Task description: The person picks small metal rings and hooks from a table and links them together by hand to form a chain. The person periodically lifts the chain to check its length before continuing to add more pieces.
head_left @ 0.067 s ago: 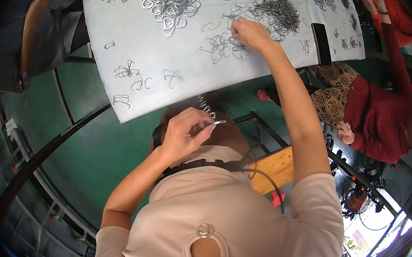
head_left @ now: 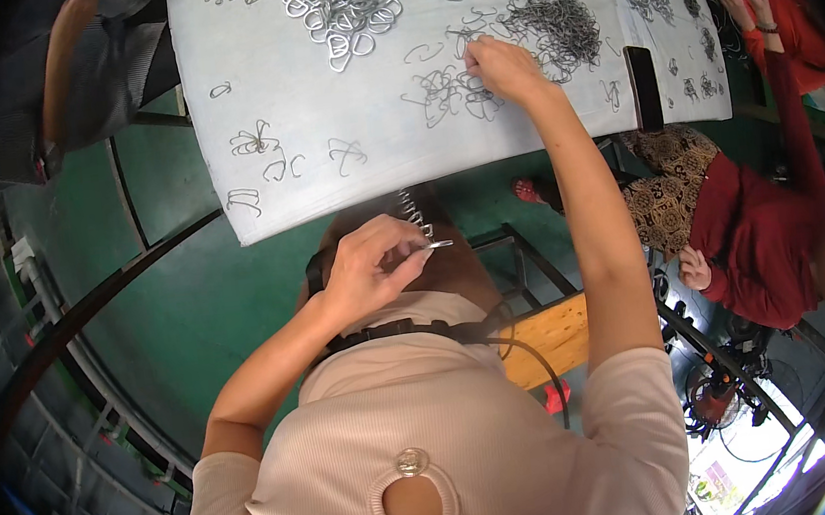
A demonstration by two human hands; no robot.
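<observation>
My left hand point(head_left: 373, 264) is closed in front of my lap, thumb and fingers pinching a silver metal link point(head_left: 440, 244) seen almost edge-on. From there a chain of metal links point(head_left: 413, 209) runs toward the table's edge. Farther off, my right hand point(head_left: 503, 67) rests low over the white table point(head_left: 314, 182) with its fingers curled together. Loose bent wire hooks point(head_left: 441, 94) lie just beside and under those fingertips. What the right fingers hold, if anything, is hidden. A dense heap of dark wire hooks point(head_left: 559, 26) lies right of that hand.
Silver D-shaped rings point(head_left: 342, 14) are heaped at the far middle. A few hooks point(head_left: 254, 138) lie scattered at left. A black phone point(head_left: 644, 87) sits by the right edge. A person in dark red point(head_left: 757, 231) is at right; another person's arm point(head_left: 61, 73) shows at upper left.
</observation>
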